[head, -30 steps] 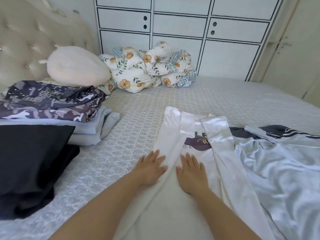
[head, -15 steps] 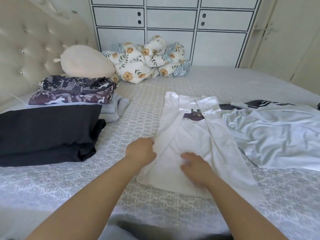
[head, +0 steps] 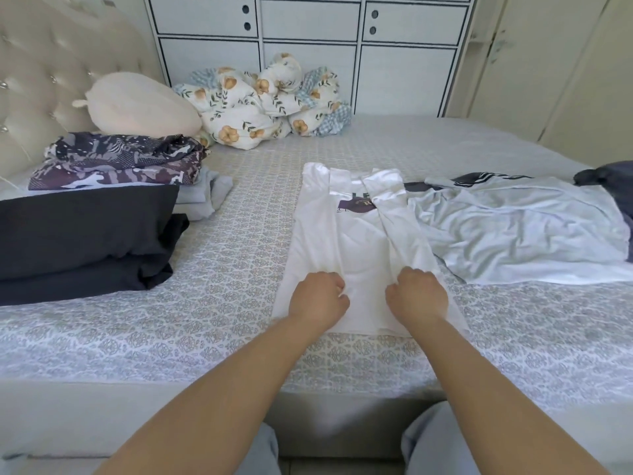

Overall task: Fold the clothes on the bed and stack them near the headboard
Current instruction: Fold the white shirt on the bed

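Note:
A white T-shirt [head: 359, 234] with a dark print lies lengthwise on the patterned bed sheet [head: 222, 303], its two sides folded in over the middle. My left hand [head: 317, 296] grips the cloth near the shirt's near-left end with curled fingers. My right hand [head: 416, 291] grips it at the near-right end the same way. To the left, by the tufted headboard [head: 51, 80], sit folded clothes: a black garment [head: 85, 234] in front, and a camouflage-print piece [head: 120, 162] on top of pale grey ones.
A pale grey-blue shirt [head: 520, 231] lies spread out right of the white one, with a dark striped garment [head: 479, 178] and another dark piece [head: 609, 180] behind it. A cream pillow [head: 144, 104] and a bunched floral quilt [head: 267, 104] lie before the white cabinets [head: 308, 46].
Both hands went from lying flat on the shirt to gripping its near end with curled fingers. The view drew back, so the bed's near edge and my knees show.

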